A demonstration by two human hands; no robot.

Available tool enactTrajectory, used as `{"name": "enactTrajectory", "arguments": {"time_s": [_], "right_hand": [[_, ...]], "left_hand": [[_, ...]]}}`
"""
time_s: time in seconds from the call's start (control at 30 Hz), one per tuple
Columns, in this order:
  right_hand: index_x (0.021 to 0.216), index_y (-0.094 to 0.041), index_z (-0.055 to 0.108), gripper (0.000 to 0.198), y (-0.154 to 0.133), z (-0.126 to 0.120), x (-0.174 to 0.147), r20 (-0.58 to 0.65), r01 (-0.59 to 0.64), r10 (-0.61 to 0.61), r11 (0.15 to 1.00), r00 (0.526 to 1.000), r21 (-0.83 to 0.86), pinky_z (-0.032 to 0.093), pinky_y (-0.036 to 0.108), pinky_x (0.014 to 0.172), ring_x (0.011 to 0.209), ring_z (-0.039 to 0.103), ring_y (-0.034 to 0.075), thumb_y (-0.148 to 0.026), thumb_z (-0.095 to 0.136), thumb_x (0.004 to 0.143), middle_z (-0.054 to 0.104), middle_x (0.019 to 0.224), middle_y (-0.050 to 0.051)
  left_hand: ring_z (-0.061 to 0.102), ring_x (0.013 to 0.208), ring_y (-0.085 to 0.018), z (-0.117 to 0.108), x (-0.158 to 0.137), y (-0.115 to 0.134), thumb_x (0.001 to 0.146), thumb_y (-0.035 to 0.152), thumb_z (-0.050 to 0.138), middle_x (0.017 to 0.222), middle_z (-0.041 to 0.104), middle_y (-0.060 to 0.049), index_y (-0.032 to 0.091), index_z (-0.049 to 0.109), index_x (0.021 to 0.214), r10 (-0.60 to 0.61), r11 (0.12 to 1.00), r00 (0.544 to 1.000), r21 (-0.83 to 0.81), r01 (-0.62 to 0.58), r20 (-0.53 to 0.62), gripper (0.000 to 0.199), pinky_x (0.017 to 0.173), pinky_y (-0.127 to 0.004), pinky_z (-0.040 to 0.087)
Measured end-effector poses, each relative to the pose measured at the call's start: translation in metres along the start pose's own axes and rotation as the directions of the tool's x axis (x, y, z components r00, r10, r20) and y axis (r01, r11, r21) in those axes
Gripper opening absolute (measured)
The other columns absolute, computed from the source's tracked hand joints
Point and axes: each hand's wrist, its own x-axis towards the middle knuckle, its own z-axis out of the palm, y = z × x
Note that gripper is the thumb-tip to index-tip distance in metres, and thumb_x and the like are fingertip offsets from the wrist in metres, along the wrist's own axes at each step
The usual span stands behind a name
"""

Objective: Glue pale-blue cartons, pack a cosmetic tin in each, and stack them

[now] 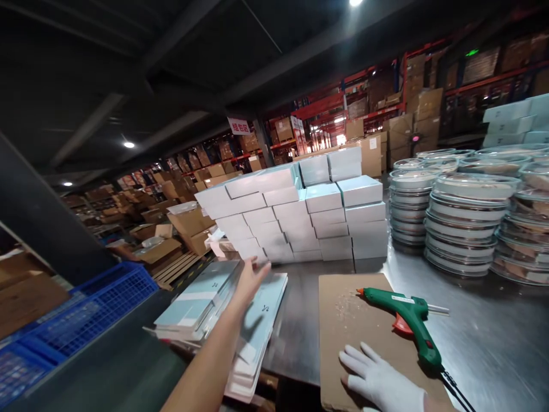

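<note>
My bare left hand [252,279] reaches out over a stack of flat light-blue cartons [268,303], fingers apart and holding nothing. Whether its fingertips touch the top carton I cannot tell. A second light-blue stack [201,294] lies just left of my forearm. My right hand [375,375], in a white glove, rests with spread fingers on a brown cardboard sheet [332,343]. Near it a green glue gun [403,309] with an orange nozzle and red trigger lies partly on that sheet, a glue stick poking from its back. Bits of dried glue dot the cardboard by the nozzle.
A wall of white boxes [295,223] stands at the back of the metal table [295,320]. Stacks of round clear-lidded containers [465,223] fill the right side. Blue plastic crates [94,309] sit at the left, with cardboard cartons and racks beyond.
</note>
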Motion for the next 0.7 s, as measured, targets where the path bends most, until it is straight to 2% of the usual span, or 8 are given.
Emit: {"name": "enactTrajectory", "arguments": {"time_s": [0.1, 0.2, 0.37, 0.43, 0.5, 0.57, 0.6, 0.7], "right_hand": [[0.147, -0.026, 0.069, 0.066, 0.011, -0.001, 0.004, 0.016, 0.026, -0.025, 0.998, 1.000, -0.062, 0.031, 0.074, 0.128, 0.151, 0.054, 0.046, -0.053, 0.072, 0.087, 0.061, 0.159, 0.021], [0.149, -0.024, 0.068, 0.074, 0.020, -0.007, 0.011, 0.042, -0.005, 0.010, 0.992, 0.999, -0.129, 0.027, 0.078, 0.126, 0.154, 0.049, 0.049, -0.052, 0.076, 0.081, 0.057, 0.162, 0.024], [0.149, -0.018, 0.069, 0.076, 0.020, -0.025, 0.029, 0.138, -0.182, 0.211, 0.963, 0.968, -0.198, 0.020, 0.088, 0.122, 0.159, 0.038, 0.057, -0.040, 0.076, 0.076, 0.051, 0.167, 0.028], [0.138, -0.018, 0.075, 0.060, 0.002, -0.033, 0.036, 0.083, -0.237, 0.246, 0.966, 0.966, -0.100, 0.029, 0.081, 0.123, 0.155, 0.046, 0.051, -0.048, 0.070, 0.087, 0.059, 0.161, 0.026], [0.125, -0.019, 0.078, 0.059, -0.032, -0.043, 0.040, -0.035, -0.283, 0.292, 0.946, 0.956, 0.161, 0.048, 0.065, 0.116, 0.135, 0.066, 0.041, -0.066, 0.054, 0.099, 0.073, 0.140, 0.023], [0.119, -0.018, 0.076, 0.080, -0.079, -0.057, 0.040, -0.073, -0.278, 0.365, 0.809, 0.928, 0.517, 0.062, 0.047, 0.092, 0.096, 0.076, 0.029, -0.086, 0.039, 0.099, 0.080, 0.109, 0.017], [0.117, -0.016, 0.074, 0.088, -0.106, -0.066, 0.039, -0.033, -0.264, 0.384, 0.691, 0.923, 0.673, 0.060, 0.039, 0.075, 0.074, 0.072, 0.023, -0.092, 0.034, 0.097, 0.078, 0.095, 0.013], [0.112, -0.015, 0.075, 0.088, -0.183, -0.101, 0.030, 0.090, -0.191, 0.252, 0.411, 0.964, 0.892, 0.042, 0.023, 0.053, 0.048, 0.052, 0.009, -0.095, 0.042, 0.094, 0.069, 0.072, 0.002]], "left_hand": [[0.040, 0.161, -0.047, -0.037, -0.015, -0.055, 0.068, 0.038, 0.091, 0.161, 0.054, -0.031, 0.013, 0.058, 0.137, -0.042, 0.941, 0.999, 0.337, 0.034, 0.014, 0.081, 0.131, -0.057, 0.033], [0.051, 0.148, -0.060, -0.067, -0.018, -0.094, 0.064, 0.046, 0.090, 0.148, 0.063, -0.039, 0.006, 0.060, 0.136, -0.170, 0.808, 0.985, 0.574, 0.134, 0.008, 0.088, 0.122, -0.068, 0.037], [0.065, 0.137, -0.052, -0.086, -0.007, -0.129, 0.072, 0.059, 0.084, 0.139, 0.071, -0.035, 0.006, 0.064, 0.133, -0.224, 0.692, 0.973, 0.713, 0.114, 0.062, 0.084, 0.112, -0.056, 0.049], [0.067, 0.135, -0.052, -0.086, -0.001, -0.135, 0.073, 0.061, 0.084, 0.137, 0.072, -0.034, 0.006, 0.066, 0.132, -0.207, 0.677, 0.976, 0.731, 0.089, 0.073, 0.082, 0.111, -0.057, 0.050], [0.066, 0.136, -0.052, -0.085, 0.002, -0.139, 0.073, 0.062, 0.084, 0.139, 0.071, -0.035, 0.005, 0.066, 0.133, -0.177, 0.669, 0.981, 0.741, 0.060, 0.080, 0.085, 0.110, -0.056, 0.051], [0.064, 0.140, -0.050, -0.083, 0.001, -0.142, 0.075, 0.063, 0.082, 0.144, 0.068, -0.034, 0.003, 0.064, 0.137, -0.137, 0.664, 0.987, 0.747, 0.027, 0.086, 0.088, 0.111, -0.052, 0.051], [0.063, 0.142, -0.049, -0.082, -0.001, -0.144, 0.077, 0.063, 0.080, 0.147, 0.067, -0.034, 0.002, 0.063, 0.139, -0.117, 0.661, 0.989, 0.750, 0.012, 0.087, 0.088, 0.112, -0.050, 0.051], [0.061, 0.144, -0.049, -0.081, -0.011, -0.144, 0.084, 0.060, 0.073, 0.149, 0.064, -0.036, -0.003, 0.056, 0.147, -0.062, 0.631, 0.994, 0.775, -0.031, 0.091, 0.091, 0.116, -0.051, 0.050]]}}
